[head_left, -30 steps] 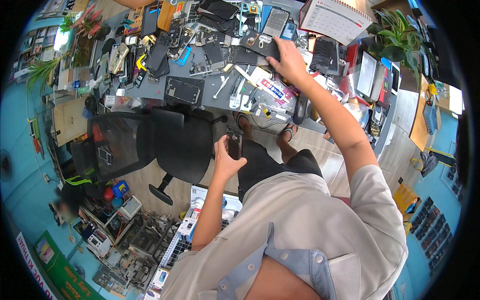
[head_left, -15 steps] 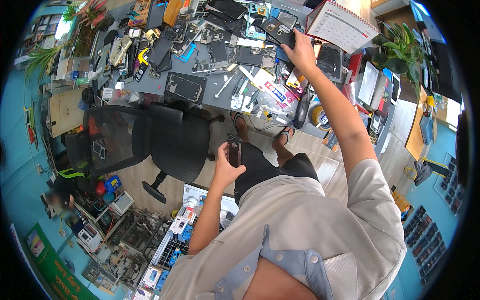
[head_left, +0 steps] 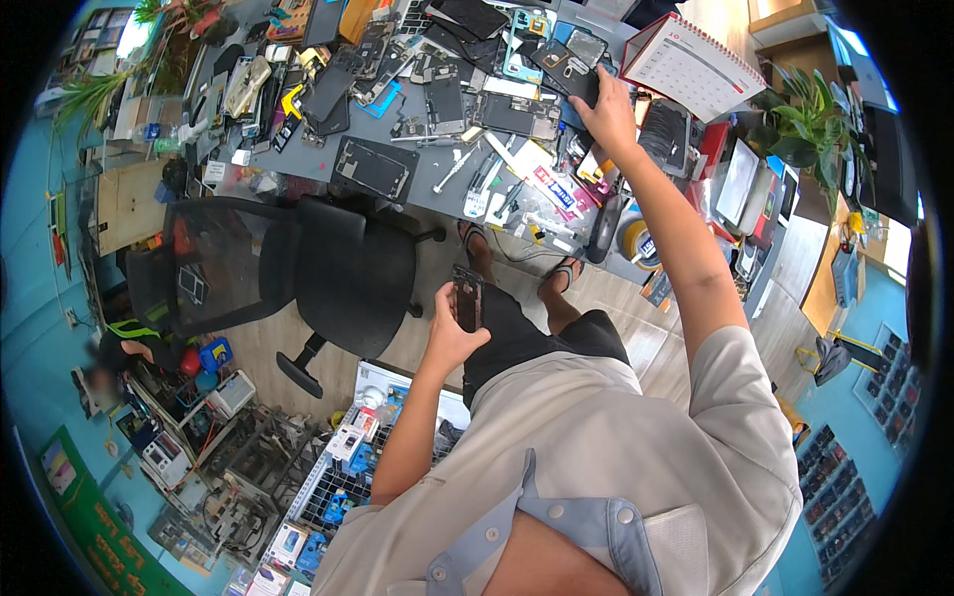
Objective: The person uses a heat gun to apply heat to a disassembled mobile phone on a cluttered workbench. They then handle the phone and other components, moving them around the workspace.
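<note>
"What stood over at nine o'clock?"
"The black chair [head_left: 363, 288]! Then, near eleven, a flat phone shell [head_left: 373, 169] on the grey workbench [head_left: 425, 186]."
"And dead centre?"
"The left hand [head_left: 453, 330], wrapped firmly round a dark phone [head_left: 469, 301], thumb on one edge, fingers on the other, well apart from the bench!"
"On to one o'clock!"
"There reached the right hand [head_left: 608, 114], half curled, thumb and fingertips at the near end of a dark panel [head_left: 562, 70] among the parts; whether it pinched or merely touched, nobody could tell."
"Which step, then?"
"Setting down or picking up that panel, by the look of it. The next move seemed to call for care around the silver housing [head_left: 587, 46] just beside, short of the calendar [head_left: 691, 72]."
</note>
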Demonstrator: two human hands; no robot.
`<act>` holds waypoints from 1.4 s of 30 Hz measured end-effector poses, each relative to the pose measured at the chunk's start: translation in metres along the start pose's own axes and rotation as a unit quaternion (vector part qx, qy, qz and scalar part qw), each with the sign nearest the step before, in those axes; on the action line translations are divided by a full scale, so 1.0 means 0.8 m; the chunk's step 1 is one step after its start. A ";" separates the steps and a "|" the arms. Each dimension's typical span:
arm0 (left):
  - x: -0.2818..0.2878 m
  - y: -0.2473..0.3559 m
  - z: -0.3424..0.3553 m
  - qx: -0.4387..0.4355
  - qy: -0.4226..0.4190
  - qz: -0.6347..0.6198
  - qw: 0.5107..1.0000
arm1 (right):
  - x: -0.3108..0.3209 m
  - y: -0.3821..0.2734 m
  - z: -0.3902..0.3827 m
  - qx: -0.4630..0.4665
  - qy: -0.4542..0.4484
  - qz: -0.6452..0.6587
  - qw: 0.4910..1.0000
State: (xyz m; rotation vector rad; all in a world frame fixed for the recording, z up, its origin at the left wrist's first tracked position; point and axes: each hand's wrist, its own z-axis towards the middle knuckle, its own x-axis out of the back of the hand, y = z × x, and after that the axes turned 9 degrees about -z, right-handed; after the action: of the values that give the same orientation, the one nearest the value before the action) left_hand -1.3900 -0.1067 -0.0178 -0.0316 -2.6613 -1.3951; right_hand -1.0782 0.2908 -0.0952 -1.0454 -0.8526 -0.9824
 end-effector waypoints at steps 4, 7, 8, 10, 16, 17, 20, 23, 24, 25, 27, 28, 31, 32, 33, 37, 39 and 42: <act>-0.001 0.001 0.001 -0.007 0.001 0.017 1.000 | 0.015 -0.012 0.003 0.024 0.030 0.006 0.999; -0.003 -0.002 0.002 -0.004 0.004 0.014 1.000 | 0.034 -0.036 -0.006 0.110 0.051 0.028 0.992; -0.004 -0.004 0.002 -0.006 0.006 0.015 1.000 | 0.038 -0.045 -0.012 0.143 0.031 0.040 0.988; -0.006 0.006 0.001 0.001 0.006 0.016 1.000 | 0.039 -0.065 -0.020 0.196 -0.031 0.056 0.979; -0.004 0.007 -0.002 0.028 0.005 0.007 1.000 | 0.025 -0.095 -0.022 0.217 -0.123 0.026 0.968; -0.004 0.004 -0.004 0.025 0.009 0.011 1.000 | 0.023 -0.097 -0.021 0.219 -0.135 0.017 0.966; -0.003 0.003 -0.009 0.007 0.019 0.008 1.000 | 0.014 -0.094 -0.016 0.230 -0.161 -0.008 0.960; -0.001 0.000 -0.012 0.005 0.027 -0.005 1.000 | 0.013 -0.095 -0.012 0.230 -0.175 -0.010 0.957; -0.001 -0.002 -0.013 0.008 0.027 -0.011 1.000 | 0.013 -0.095 -0.010 0.234 -0.169 -0.013 0.957; -0.001 -0.004 -0.014 0.004 0.029 -0.020 0.999 | 0.012 -0.096 -0.009 0.234 -0.177 -0.017 0.956; 0.001 -0.009 -0.013 -0.006 0.031 -0.038 0.999 | 0.012 -0.096 -0.008 0.233 -0.193 -0.025 0.953; 0.001 -0.012 -0.013 -0.009 0.031 -0.040 0.999 | 0.012 -0.097 -0.007 0.233 -0.192 -0.024 0.953; 0.003 -0.017 -0.010 -0.017 0.032 -0.044 0.998 | 0.010 -0.095 -0.007 0.233 -0.187 -0.022 0.954; 0.004 -0.018 -0.009 -0.016 0.031 -0.045 0.998 | 0.009 -0.095 -0.007 0.232 -0.183 -0.023 0.955; 0.004 -0.019 -0.009 -0.016 0.031 -0.046 0.998 | 0.012 -0.097 -0.008 0.232 -0.181 -0.024 0.956; 0.007 -0.025 -0.003 -0.003 0.024 -0.052 0.998 | 0.031 -0.105 -0.012 0.216 -0.157 0.002 0.964; 0.003 -0.041 0.001 -0.027 0.041 -0.043 0.998 | 0.048 -0.113 -0.029 0.217 -0.089 0.031 0.972; -0.008 -0.022 0.016 -0.006 0.045 -0.037 0.998 | 0.081 -0.135 -0.097 0.148 -0.089 0.136 0.975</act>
State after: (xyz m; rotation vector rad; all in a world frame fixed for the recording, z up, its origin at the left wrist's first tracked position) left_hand -1.3869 -0.1061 -0.0397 0.1269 -2.6064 -1.3978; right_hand -1.1499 0.1810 -0.0265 -0.9692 -0.9401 -0.5171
